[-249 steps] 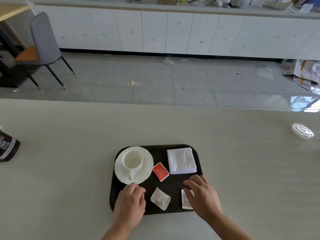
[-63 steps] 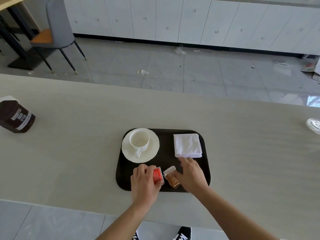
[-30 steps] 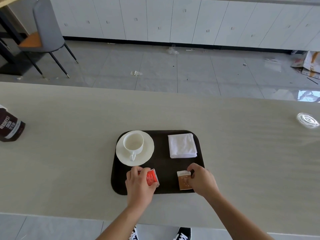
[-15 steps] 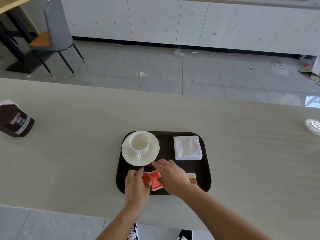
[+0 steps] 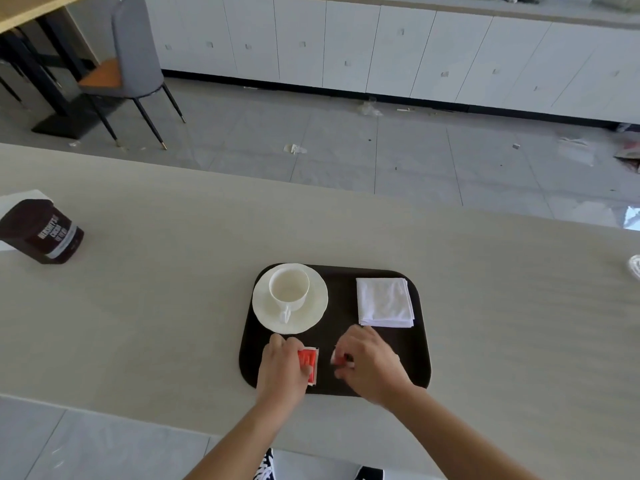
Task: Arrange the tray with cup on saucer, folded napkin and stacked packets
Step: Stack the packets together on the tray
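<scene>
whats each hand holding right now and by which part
The left hand holds a red packet by its left edge. The right hand pinches another small packet; the hand hides which part.

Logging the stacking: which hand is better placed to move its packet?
Likely right: the right hand pinches a small packet beside the red packet, which the left hand holds on the tray.

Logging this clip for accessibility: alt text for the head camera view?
The left hand holds a red packet and the right hand pinches a second packet near the front of a dark tray. Beyond them, a cup sits on a saucer beside a folded napkin.
</scene>
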`<control>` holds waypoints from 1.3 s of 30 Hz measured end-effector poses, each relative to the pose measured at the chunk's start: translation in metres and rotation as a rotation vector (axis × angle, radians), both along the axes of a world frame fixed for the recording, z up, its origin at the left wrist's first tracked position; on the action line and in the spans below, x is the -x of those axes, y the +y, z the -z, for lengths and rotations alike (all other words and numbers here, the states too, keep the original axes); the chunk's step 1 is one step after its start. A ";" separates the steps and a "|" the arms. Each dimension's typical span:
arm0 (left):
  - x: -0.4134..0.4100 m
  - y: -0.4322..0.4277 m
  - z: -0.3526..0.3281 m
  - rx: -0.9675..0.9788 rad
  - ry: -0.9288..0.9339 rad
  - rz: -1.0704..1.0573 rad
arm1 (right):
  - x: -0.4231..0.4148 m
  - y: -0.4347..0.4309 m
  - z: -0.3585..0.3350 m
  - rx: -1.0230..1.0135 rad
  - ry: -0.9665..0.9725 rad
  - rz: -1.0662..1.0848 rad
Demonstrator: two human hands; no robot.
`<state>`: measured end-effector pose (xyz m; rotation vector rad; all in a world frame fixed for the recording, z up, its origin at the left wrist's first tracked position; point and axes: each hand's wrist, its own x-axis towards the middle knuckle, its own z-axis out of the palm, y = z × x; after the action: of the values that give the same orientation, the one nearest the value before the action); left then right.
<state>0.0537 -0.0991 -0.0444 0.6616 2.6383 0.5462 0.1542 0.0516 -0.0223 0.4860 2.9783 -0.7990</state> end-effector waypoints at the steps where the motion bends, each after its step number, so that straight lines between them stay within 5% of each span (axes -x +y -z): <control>1: -0.001 0.000 0.000 0.002 0.012 0.002 | -0.004 -0.004 0.001 -0.040 -0.043 -0.055; 12: 0.004 0.003 -0.003 0.010 -0.047 -0.079 | -0.022 0.008 -0.005 0.206 0.034 0.336; 16: -0.001 -0.003 -0.005 -0.201 -0.107 -0.165 | -0.023 0.007 -0.004 0.240 0.044 0.360; 21: -0.001 -0.002 -0.013 -0.515 -0.463 -0.307 | -0.014 -0.003 -0.010 0.395 -0.003 0.294; 26: -0.006 0.004 -0.019 -0.676 -0.777 -0.428 | -0.013 -0.012 -0.015 0.331 0.107 0.246; 31: -0.010 0.007 -0.020 -0.679 -0.760 -0.506 | -0.022 -0.010 -0.010 0.061 0.364 0.208; 34: -0.010 0.004 -0.022 -0.670 -0.913 -0.438 | -0.028 -0.008 -0.005 0.041 0.366 0.136; 39: -0.013 0.007 -0.023 -0.619 -0.795 -0.403 | -0.025 -0.008 0.002 0.104 0.307 0.212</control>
<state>0.0667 -0.0925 -0.0212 0.0057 1.8170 1.4266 0.1793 0.0440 -0.0245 0.7467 3.1730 -1.1365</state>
